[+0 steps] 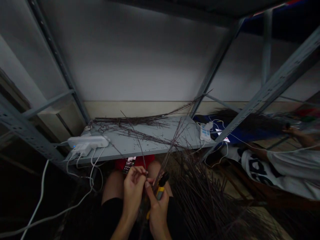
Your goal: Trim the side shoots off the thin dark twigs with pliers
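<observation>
Low in the head view, my left hand (pixel 135 183) is closed, its fingertips pinching a thin dark twig (pixel 142 151) that rises toward the shelf. Close beside it, my right hand (pixel 158 206) is wrapped round a hand tool with a yellow and grey handle (pixel 160 192) and a black end; its exact kind is unclear in the dim light. A few long dark twigs (pixel 172 142) slant up past my right fingers. The fingertips of both hands almost meet, and what lies between them is too small to make out.
Loose twigs (pixel 140 121) lie along the grey metal shelf (pixel 117 148). A white power strip (pixel 96 141) with cables sits on its left end, another (pixel 205 134) on the right. A large twig heap (pixel 202 190) fills the floor at right. A phone (pixel 129 164) rests near my lap. Another person's arm (pixel 300 137) shows far right.
</observation>
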Demonstrator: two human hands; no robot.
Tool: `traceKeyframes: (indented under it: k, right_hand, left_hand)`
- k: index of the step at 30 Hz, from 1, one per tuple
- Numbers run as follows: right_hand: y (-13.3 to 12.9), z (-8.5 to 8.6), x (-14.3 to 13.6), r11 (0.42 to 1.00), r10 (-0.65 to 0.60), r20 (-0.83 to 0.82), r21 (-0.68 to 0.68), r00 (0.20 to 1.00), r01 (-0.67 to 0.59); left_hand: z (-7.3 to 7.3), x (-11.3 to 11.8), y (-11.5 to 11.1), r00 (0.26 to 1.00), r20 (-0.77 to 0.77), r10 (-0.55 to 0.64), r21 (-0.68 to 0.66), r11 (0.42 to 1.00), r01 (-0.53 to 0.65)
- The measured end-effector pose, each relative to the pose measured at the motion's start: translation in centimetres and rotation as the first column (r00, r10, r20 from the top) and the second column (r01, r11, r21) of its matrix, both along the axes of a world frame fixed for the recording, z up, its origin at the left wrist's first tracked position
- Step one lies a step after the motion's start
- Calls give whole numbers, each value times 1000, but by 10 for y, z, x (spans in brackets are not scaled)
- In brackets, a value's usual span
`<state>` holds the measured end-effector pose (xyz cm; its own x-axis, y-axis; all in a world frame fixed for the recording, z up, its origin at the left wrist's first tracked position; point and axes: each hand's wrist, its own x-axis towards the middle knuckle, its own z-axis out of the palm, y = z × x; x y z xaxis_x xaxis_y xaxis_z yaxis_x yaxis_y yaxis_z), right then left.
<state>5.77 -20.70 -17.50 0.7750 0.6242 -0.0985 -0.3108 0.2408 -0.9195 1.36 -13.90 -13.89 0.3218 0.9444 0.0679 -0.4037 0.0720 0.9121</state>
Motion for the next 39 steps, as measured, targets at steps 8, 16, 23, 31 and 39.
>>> traceKeyframes:
  k: [8, 16, 23, 31, 39]
  right_hand:
    - [-29, -1, 27, 999, -34, -2, 8, 999, 34]
    - [-26, -3, 32, 994, 105, -207, 54, 973, -96]
    - [-2, 1, 28, 985, 173, -290, 77, 941, -157]
    - [21, 0, 33, 978, 211, -278, 67, 937, -200]
    - [33, -12, 38, 973, 230, -253, 60, 940, -222]
  left_hand:
    - [17, 10, -4, 987, -28, -158, -94, 984, 155]
    - [31, 7, -13, 995, -44, -89, -73, 994, 85]
    - [36, 11, 14, 998, -48, 35, -73, 997, -39]
    - [42, 15, 53, 995, -33, 94, -105, 990, -97]
    - [60, 26, 77, 997, -38, 65, -74, 995, -68]
